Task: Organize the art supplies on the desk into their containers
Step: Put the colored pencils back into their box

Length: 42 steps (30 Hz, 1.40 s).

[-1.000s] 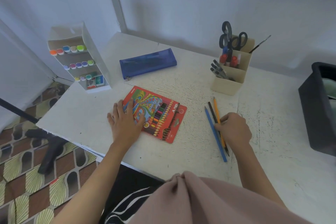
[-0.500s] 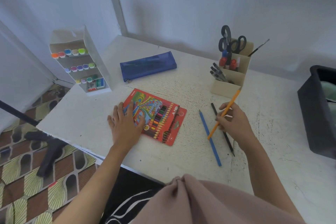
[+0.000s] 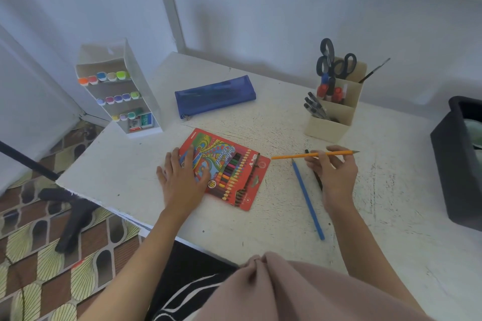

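As the right hand (image 3: 336,177) pinches it, the orange pencil (image 3: 289,156) sits level.

The colour-pencil box (image 3: 227,167) is red with a swirling blue, green and yellow print, and at its 3 o'clock are an orange pencil (image 3: 294,156) and a blue pencil (image 3: 307,199) over the white desk (image 3: 130,164), which is flecked with dark cracks. At its 12 o'clock is a dark blue pencil case (image 3: 215,95), at 10 o'clock a white marker rack (image 3: 138,81) with orange, pink, blue, purple and green caps, and at 2 o'clock a beige organiser (image 3: 328,128) with black scissors (image 3: 336,62). The floor (image 3: 34,268) at 8 o'clock has brown tiles with yellow-green fans.
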{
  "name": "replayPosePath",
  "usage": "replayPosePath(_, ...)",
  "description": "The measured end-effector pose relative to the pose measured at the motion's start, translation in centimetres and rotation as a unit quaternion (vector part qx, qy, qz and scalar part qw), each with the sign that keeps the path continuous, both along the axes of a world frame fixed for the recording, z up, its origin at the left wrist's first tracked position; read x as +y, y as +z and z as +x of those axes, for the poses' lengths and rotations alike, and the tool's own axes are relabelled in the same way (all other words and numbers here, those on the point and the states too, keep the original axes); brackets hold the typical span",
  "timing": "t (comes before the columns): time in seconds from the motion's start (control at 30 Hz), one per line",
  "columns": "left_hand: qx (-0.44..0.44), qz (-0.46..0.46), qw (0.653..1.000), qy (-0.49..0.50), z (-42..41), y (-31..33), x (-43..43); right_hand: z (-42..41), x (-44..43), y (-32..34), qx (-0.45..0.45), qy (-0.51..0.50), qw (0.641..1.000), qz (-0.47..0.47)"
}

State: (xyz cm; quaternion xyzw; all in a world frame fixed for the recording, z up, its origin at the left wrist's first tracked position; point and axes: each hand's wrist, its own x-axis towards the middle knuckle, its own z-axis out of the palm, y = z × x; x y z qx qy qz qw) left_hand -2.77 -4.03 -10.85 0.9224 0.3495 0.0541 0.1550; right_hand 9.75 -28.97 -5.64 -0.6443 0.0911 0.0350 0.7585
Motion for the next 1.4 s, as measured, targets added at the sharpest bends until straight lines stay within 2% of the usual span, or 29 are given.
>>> replayPosePath(0.17, -0.001, 0.0, 1.0, 0.0, 0.0, -0.1, 0.0, -0.8, 1.0, -0.4, 0.04, 0.045, 0.993, 0.098)
replayPosePath(0.27, -0.002, -0.003, 1.0, 0.001, 0.0, -0.1, 0.0, -1.2, 2.2, -1.1, 0.034, 0.042, 0.995, 0.08)
replayPosePath(0.43, -0.005, -0.006, 1.0, 0.002, 0.0, -0.1, 0.0, -1.4, 3.4, -1.6, 0.036, -0.041, 0.995, 0.083)
replayPosePath(0.6, -0.006, -0.007, 1.0, 0.003, 0.0, 0.0, 0.0, -1.1, 3.4, -1.8, 0.032, -0.052, 0.995, 0.085)
replayPosePath(0.67, -0.006, -0.007, 1.0, 0.004, 0.0, -0.1, 0.0, -0.8, 3.1, -2.4, 0.019, -0.03, 0.998, 0.047)
replayPosePath(0.73, -0.003, -0.005, 1.0, 0.005, 0.0, -0.1, 0.0, -0.6, 2.9, -2.9, -0.026, 0.032, 0.995, -0.088)
replayPosePath(0.8, -0.001, -0.004, 1.0, 0.004, 0.0, -0.1, 0.1, -0.6, 3.0, -3.0, -0.089, 0.112, 0.966, -0.214)
replayPosePath(0.97, -0.002, -0.001, 1.0, 0.0, -0.1, 0.0, 0.0, -0.1, 5.1, -3.1, -0.175, 0.262, 0.879, -0.358)
replayPosePath(1.03, -0.002, -0.001, 1.0, 0.0, -0.1, 0.0, 0.0, 0.0, 6.3, -3.0, -0.177, 0.279, 0.866, -0.375)
replayPosePath(1.17, -0.002, -0.003, 1.0, 0.0, -0.1, 0.0, 0.0, -0.3, 7.7, -2.7, -0.156, 0.243, 0.884, -0.367)
replayPosePath(1.3, 0.0, -0.004, 1.0, 0.001, -0.1, 0.0, 0.0, -0.4, 7.2, -2.8, -0.172, 0.264, 0.881, -0.353)
replayPosePath(1.4, 0.001, -0.003, 1.0, 0.001, -0.1, 0.0, 0.0, 0.2, 5.2, -2.1, -0.195, 0.232, 0.884, -0.355)
